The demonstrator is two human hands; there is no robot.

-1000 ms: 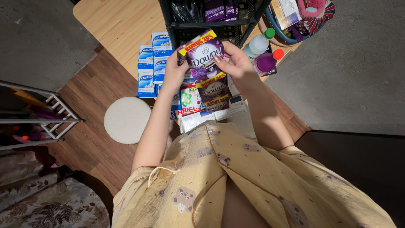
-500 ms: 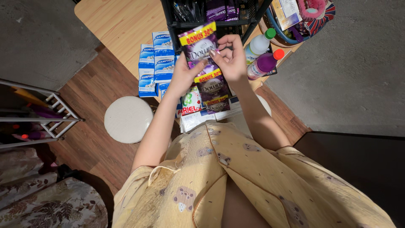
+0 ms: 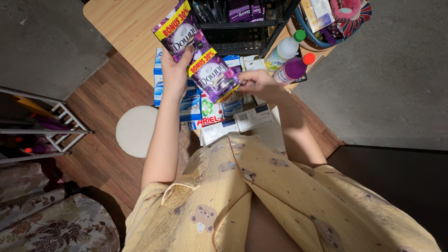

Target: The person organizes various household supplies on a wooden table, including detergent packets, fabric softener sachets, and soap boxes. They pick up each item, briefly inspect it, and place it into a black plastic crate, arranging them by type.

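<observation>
The left hand (image 3: 175, 74) is raised and closed on the upper end of a strip of purple sachets (image 3: 198, 53), the thumb pressed on the top packet. The strip runs down and to the right from that grip. Its lower end reaches the right hand (image 3: 257, 83), whose fingers are curled in a pinch at the bottom edge of the lowest packet; whether they clamp the strip itself or only touch it cannot be told, since the packet hides the fingertips.

Under both hands, on the wooden worktop (image 3: 126, 28), lie a row of blue and white cartons (image 3: 161, 81), a white and green sachet with a red band (image 3: 211, 112) and a flat white pack (image 3: 252, 117). Just beyond the right hand stand a white bottle with a green cap (image 3: 282, 50) and a purple bottle with a red cap (image 3: 294, 69), both leaning. Beyond the hands is a black wire rack (image 3: 242, 32) with more purple packets inside. Below the left forearm, on the floor, is a round pale stool (image 3: 136, 131).

The strip is held by its two ends only, so it looks likely to tear at a seam between packets if the hands pull apart, or to swing if one end slips. The right hand is near the leaning bottles, so a sideways sweep could knock them over.
</observation>
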